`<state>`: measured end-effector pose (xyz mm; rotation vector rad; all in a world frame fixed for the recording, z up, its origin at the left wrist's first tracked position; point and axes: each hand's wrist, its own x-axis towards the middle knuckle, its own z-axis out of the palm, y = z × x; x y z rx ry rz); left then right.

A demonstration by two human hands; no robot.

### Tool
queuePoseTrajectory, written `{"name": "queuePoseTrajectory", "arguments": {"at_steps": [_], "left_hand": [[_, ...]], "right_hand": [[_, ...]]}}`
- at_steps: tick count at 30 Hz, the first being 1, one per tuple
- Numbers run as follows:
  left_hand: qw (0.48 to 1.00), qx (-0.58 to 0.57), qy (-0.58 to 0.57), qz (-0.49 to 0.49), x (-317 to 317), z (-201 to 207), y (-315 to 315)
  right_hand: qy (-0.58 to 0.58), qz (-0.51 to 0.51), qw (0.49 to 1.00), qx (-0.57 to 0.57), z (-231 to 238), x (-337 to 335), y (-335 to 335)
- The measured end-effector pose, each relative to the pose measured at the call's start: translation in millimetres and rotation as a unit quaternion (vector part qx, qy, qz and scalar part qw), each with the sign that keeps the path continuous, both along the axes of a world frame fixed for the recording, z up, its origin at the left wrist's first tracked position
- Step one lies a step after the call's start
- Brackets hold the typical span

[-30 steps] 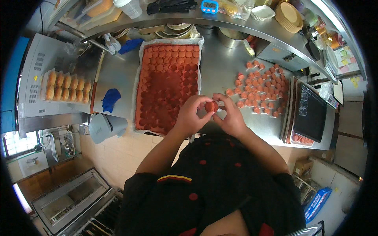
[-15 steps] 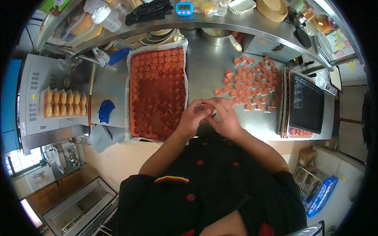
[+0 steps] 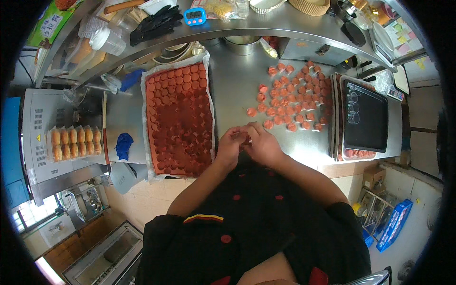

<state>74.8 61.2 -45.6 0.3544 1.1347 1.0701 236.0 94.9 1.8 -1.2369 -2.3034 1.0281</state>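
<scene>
My left hand point(image 3: 230, 145) and my right hand point(image 3: 262, 145) meet over the table's near edge. Their fingers close round a small reddish-brown cake disc point(image 3: 242, 137), partly hidden by the fingertips. To the left lies a large red cake sheet point(image 3: 178, 111) on white paper point(image 3: 209, 85). It is cut into round discs, with rows of them at the far end and darker gaps and scraps nearer to me. On the right, many small red rounds point(image 3: 289, 100) in clear wrapping are spread over the steel table point(image 3: 232, 90).
Stacked dark trays point(image 3: 365, 130) stand at the right end. A metal pot point(image 3: 242, 46) sits at the back under a shelf holding a blue timer point(image 3: 194, 16) and black gloves point(image 3: 156, 26). At left are a blue cloth point(image 3: 124, 145) and packed buns point(image 3: 76, 142).
The view has shifted slightly, so the table's things appear further left. Both hands stay together, and more of the disc shows between the fingers.
</scene>
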Motion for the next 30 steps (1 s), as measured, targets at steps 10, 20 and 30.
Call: {"name": "queuePoseTrajectory", "arguments": {"at_steps": [10,20,30], "left_hand": [[0.997,-0.003,0.076,-0.022,13.0,-27.9,9.0],[0.989,0.045,0.141,-0.013,18.0,-58.9,43.5],[0.920,0.010,0.388,-0.057,-21.8,-172.9,148.5]], "right_hand": [[-0.001,-0.032,0.999,0.006,-15.1,8.8,2.8],[-0.009,-0.126,0.991,0.047,-20.1,54.8,12.7],[-0.143,-0.527,0.835,0.072,-44.3,381.5,63.3]]}}
